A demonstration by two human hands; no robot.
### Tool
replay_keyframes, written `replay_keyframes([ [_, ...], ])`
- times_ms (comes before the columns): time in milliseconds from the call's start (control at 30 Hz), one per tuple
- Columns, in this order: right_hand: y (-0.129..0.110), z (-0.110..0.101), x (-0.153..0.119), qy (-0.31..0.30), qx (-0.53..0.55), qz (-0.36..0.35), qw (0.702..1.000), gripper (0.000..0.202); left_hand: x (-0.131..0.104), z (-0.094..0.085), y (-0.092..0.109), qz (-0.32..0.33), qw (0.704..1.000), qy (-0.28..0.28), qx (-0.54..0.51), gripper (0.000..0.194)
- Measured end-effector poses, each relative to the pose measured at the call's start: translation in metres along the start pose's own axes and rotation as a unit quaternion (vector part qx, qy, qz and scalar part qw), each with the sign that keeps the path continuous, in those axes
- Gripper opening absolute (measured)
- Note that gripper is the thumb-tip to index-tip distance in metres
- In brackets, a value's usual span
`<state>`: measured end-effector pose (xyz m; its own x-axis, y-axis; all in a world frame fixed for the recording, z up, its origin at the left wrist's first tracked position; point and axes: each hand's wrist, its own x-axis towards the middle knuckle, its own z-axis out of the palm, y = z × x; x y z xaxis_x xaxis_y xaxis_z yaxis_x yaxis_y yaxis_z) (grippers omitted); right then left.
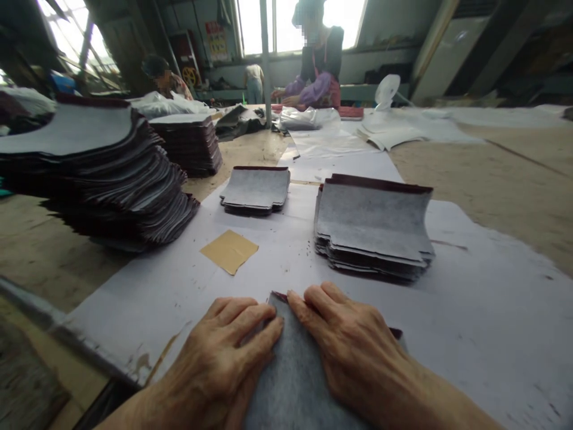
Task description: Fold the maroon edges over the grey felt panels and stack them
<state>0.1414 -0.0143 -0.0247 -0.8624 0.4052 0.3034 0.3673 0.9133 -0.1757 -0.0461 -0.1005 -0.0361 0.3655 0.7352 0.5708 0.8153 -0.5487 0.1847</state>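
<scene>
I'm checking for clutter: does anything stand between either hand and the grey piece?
Nothing visible does: the left hand and the right hand both touch the grey piece near its far end. The tan square lies beyond the left hand, out of the way.

Your left hand (pixel 224 343) and right hand (pixel 351 334) partly hide the grey piece (pixel 295 376), whose near end is cut off by the bottom edge, and whether you pinch or only press it cannot be told. Beside your right hand, a dark-edged piece (pixel 396 333) is mostly covered. The tall stack (pixel 120 179) runs off the left edge, the poster (pixel 216 42) is too small to read, and glare washes out the window (pixel 250 27).
</scene>
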Motion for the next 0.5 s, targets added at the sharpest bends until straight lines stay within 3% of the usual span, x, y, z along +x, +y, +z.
replay_keyframes([
  [500,0.0015,-0.0030,0.0074,-0.052,0.012,0.037,0.998,0.053,0.0007,0.0009,0.0001,-0.011,1.000,0.002,-0.002,0.031],
])
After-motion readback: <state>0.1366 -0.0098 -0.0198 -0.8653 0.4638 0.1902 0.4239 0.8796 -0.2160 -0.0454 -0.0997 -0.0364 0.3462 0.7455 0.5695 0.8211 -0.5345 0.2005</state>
